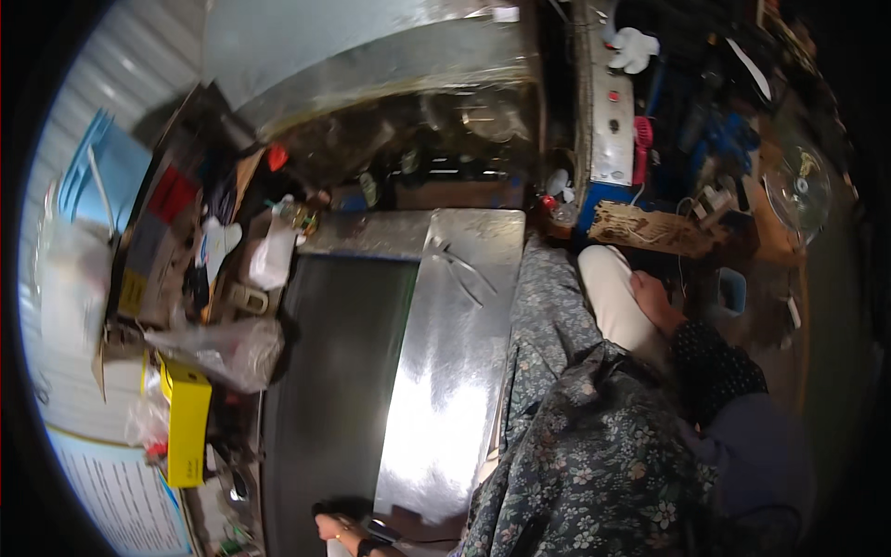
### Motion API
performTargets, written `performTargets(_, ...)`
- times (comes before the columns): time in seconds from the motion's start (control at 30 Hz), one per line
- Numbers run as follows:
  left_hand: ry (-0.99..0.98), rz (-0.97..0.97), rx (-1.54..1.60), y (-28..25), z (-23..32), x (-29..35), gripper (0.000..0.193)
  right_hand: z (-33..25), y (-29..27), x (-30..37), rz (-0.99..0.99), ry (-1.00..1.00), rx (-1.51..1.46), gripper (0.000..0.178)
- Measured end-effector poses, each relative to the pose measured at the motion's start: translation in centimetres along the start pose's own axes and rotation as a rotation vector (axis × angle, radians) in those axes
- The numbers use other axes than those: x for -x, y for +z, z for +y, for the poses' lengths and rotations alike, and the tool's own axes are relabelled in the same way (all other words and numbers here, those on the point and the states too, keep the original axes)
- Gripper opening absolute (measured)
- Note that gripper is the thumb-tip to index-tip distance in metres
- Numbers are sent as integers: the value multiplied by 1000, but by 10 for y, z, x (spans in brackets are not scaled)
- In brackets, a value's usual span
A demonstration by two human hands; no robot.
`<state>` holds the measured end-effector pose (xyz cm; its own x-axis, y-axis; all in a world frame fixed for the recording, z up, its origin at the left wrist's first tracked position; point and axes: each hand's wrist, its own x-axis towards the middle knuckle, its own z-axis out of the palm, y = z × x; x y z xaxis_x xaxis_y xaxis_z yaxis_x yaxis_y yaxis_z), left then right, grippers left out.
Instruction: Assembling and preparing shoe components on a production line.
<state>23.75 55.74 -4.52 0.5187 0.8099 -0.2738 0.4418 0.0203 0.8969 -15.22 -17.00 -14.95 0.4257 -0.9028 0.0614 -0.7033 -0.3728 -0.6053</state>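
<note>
My left hand is at the bottom edge, over the near end of a dark belt-like surface. Its fingers look curled by a small dark thing I cannot make out, and a dark band circles the wrist. Beside that wrist lies a black object with a thin cable. My right hand rests on my light-trousered knee, fingers laid along it, holding nothing. Pincers with two spread handles lie on the shiny metal plate, apart from both hands. A dark floral apron covers my lap.
At left stand a yellow box, a clear plastic bag and a light-blue container. A large grey metal housing rises beyond the plate. At right are a control panel, a pink handheld fan and a round fan.
</note>
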Motion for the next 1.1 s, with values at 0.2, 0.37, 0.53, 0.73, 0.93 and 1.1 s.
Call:
performTargets(0.2, 112, -649, 304, 104, -10, 113, 15, -24, 1, 4, -60, 72, -174, 31)
performTargets(0.37, 1928, -667, -840, 135, 24, 153, 75, -21, 4, 9, -164, 14, -94, 34)
performTargets(0.53, 1226, -625, -1268, 175, 55, 126, 94, -16, -5, 21, -169, 80, -228, 35)
performTargets(0.73, 461, -1153, -729, 177, 54, 50, 104, 13, -5, 35, -171, 109, -249, 34)
performTargets(0.93, 1054, -523, -1289, 145, 42, 67, 81, 37, -1, 41, -203, 148, -298, 35)
performTargets(1.1, 744, -828, -754, 157, 74, 144, 48, -18, -30, 5, -141, -57, -312, 23)
